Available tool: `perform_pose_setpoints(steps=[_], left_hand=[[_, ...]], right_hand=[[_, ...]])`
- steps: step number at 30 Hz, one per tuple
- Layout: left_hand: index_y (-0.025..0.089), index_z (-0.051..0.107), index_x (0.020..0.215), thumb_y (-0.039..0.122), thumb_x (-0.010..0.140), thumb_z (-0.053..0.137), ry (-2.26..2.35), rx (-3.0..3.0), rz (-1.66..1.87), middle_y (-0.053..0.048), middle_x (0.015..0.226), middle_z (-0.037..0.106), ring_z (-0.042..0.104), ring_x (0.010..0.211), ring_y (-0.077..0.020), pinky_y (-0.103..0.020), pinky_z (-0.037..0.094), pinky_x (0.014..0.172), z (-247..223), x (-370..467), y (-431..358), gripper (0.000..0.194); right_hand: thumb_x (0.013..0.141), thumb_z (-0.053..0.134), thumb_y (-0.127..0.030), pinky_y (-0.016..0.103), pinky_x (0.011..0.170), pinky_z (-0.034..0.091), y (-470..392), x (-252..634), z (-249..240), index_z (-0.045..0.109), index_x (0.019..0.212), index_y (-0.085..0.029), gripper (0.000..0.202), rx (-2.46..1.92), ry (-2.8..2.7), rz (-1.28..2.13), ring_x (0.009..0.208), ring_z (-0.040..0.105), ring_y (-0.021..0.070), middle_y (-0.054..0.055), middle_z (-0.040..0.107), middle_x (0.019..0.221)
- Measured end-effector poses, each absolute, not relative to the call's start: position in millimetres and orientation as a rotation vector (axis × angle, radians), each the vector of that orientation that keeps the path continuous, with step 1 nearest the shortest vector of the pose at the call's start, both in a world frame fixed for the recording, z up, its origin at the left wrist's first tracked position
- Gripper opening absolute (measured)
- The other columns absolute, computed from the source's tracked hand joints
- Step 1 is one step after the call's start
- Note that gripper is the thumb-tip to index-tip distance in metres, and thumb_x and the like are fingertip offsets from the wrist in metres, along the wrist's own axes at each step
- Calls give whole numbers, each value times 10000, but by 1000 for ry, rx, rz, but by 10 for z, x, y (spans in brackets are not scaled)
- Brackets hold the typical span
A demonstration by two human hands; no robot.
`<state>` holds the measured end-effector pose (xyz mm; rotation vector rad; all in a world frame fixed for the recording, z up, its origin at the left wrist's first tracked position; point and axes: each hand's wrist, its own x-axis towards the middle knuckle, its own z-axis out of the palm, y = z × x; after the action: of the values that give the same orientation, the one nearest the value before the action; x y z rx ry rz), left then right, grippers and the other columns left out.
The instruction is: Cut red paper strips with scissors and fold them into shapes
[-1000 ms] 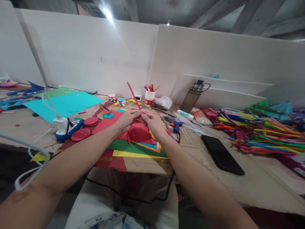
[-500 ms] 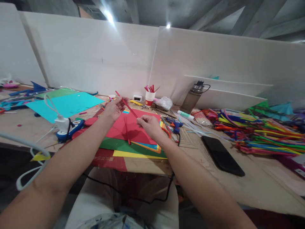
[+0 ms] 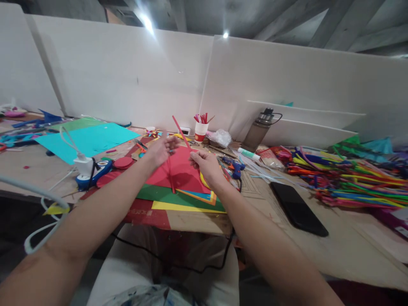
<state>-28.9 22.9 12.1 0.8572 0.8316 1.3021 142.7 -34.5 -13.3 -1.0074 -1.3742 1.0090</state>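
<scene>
Between the thumb and fingers of my right hand is the lower end of a narrow red paper strip, which slants up and to the left. My left hand is beside the strip with its fingers apart, holding nothing. Below both hands lies a red paper sheet, on top of a green sheet and a yellow one. A second red strip rests across the red sheet and reaches over its front edge.
A paper cup with red sticks stands at the back. Right of it are a water bottle, a blue glue gun, a black phone and colourful pipe cleaners. A turquoise sheet and power strip lie left.
My left hand has let go of the strip and moved right. The strip's upper end has swung up and right, while my right hand has shifted slightly right.
</scene>
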Motion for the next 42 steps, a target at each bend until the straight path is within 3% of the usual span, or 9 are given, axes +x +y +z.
perform_pose_setpoints(steps=[8,19,24,27,33,37,42], left_hand=[[125,703,679,454,606,842,678,1245,1108,-37,640,645,575,604,-126,-300,464,674,-82,57,-24,365],[173,735,733,404,652,801,834,1092,1363,-54,804,720,624,777,-142,-244,373,645,-52,-158,157,254],[161,745,716,410,606,830,840,1203,1283,-49,753,701,591,714,-132,-260,376,659,-100,-69,107,285],[151,731,673,431,581,839,764,1230,1212,-40,684,670,558,645,-132,-291,396,666,-132,39,42,314],[158,725,692,320,652,798,803,1045,1312,-35,730,697,598,705,-134,-271,373,654,-66,-25,82,183],[169,711,731,231,732,726,836,915,1443,-28,778,719,617,721,-128,-268,370,664,18,-204,218,64],[173,661,711,191,798,674,850,705,1579,-10,706,693,611,654,-106,-247,368,611,115,-423,387,90]], right_hand=[[752,620,-432,245,542,351,-300,1447,-171,625,642,-169,285,-1014,-1421,992,533,476,98,5,600,596],[763,594,-374,251,561,376,-289,1435,-183,631,655,-168,235,-1081,-1375,1050,542,507,110,12,616,603],[790,591,-506,250,561,382,-269,1451,-194,660,747,-167,349,-1110,-1385,1034,575,514,112,30,647,701],[770,602,-449,248,566,381,-253,1449,-205,647,686,-169,295,-1093,-1423,1021,578,512,115,21,633,658],[729,573,-304,250,561,373,-298,1426,-180,645,614,-170,190,-1065,-1426,1032,539,505,111,5,610,585],[707,586,-296,249,557,380,-346,1402,-163,652,600,-164,182,-1031,-1416,1061,532,507,109,11,621,590],[688,588,-291,251,565,387,-376,1388,-133,643,581,-167,172,-1019,-1406,1097,532,507,110,5,609,572]])
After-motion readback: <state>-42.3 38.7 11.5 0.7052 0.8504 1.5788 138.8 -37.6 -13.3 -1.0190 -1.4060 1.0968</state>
